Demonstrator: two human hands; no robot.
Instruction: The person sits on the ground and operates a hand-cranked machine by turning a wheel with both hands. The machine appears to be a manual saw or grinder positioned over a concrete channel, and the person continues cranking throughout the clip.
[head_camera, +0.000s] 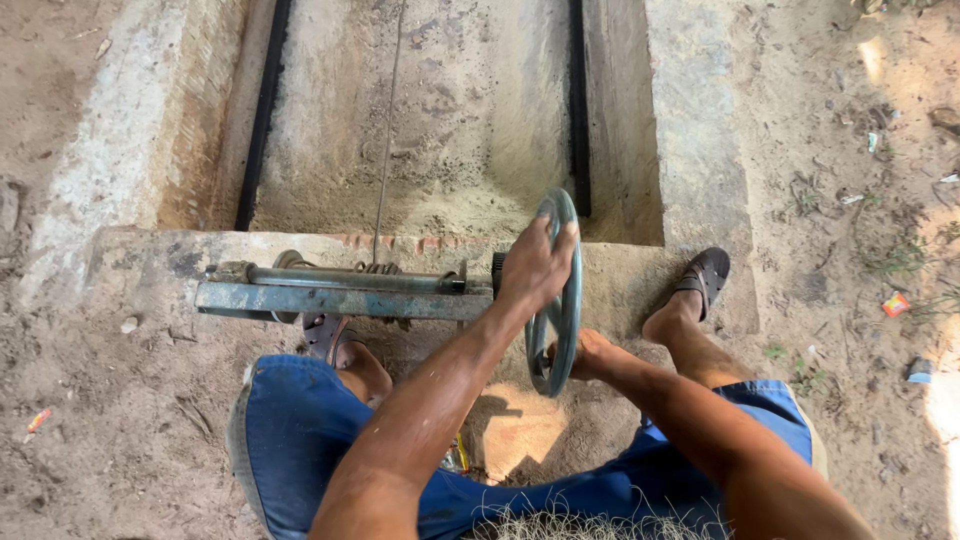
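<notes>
A blue-green metal hand wheel (570, 300) stands upright at the right end of a worn steel winch frame (340, 298). My left hand (535, 265) grips the wheel's upper rim. My right hand (590, 355) holds its lower rim from the right side, partly hidden behind the wheel. A thin cable (385, 150) winds on the winch shaft (345, 276) and runs away into a concrete pit (430, 120). I wear blue shorts; my feet in brown sandals rest on either side of the wheel.
Two black rails (262, 110) run along the pit's sides. A concrete ledge (150, 265) carries the winch. Sandy ground with bits of litter and dry twigs lies to the left and right. My right sandal (705, 280) is on the ledge's edge.
</notes>
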